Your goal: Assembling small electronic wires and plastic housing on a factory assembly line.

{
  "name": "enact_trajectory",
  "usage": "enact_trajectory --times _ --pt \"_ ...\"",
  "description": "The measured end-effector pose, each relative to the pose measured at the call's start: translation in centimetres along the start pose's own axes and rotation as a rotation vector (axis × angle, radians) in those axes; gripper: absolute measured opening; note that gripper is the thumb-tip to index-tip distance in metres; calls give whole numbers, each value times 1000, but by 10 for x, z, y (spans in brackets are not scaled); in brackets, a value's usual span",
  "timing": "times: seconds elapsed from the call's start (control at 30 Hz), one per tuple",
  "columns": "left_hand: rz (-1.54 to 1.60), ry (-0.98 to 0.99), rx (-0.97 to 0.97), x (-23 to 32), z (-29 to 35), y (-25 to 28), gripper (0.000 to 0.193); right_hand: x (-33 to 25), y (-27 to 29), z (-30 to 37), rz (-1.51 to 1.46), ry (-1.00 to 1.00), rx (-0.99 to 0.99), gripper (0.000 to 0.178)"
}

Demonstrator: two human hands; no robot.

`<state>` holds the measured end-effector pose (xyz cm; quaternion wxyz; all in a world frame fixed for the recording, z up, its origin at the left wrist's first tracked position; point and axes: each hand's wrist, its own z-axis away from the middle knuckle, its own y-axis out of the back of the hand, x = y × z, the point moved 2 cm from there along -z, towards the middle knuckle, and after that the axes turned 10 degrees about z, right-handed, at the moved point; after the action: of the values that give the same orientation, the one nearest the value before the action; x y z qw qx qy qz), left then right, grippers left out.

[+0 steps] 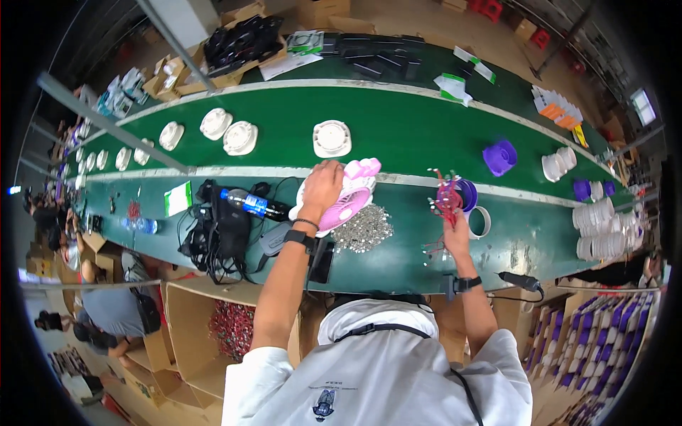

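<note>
The left grip [325, 186] clasps a pink-and-white fan [347, 209], the right grip [457, 233] tangled red wires [445, 201]; careless tilting could scatter the metal bits [367, 231] alongside.

A tilted pink-and-white fan [351, 203] is left of tangled red wires [447, 200].

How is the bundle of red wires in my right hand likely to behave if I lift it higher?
The red wire bundle will probably flop rather than hold its shape, since thin strands splay out loosely. It's likely light, as your right hand alone holds it. Its crossing strands may tangle or catch on the purple ring beside it.
</note>
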<state>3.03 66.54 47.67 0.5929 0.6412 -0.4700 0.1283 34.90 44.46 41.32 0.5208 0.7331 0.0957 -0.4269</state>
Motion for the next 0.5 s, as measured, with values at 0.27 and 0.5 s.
enact_trajectory --times 0.27,0.5 --pt "-25 -143 282 -29 -5 -55 11 -162 66 -16 -281 70 -304 32" --pt "-77 -294 1030 -75 21 -61 18 -406 1 98 -195 423 -1250 49"
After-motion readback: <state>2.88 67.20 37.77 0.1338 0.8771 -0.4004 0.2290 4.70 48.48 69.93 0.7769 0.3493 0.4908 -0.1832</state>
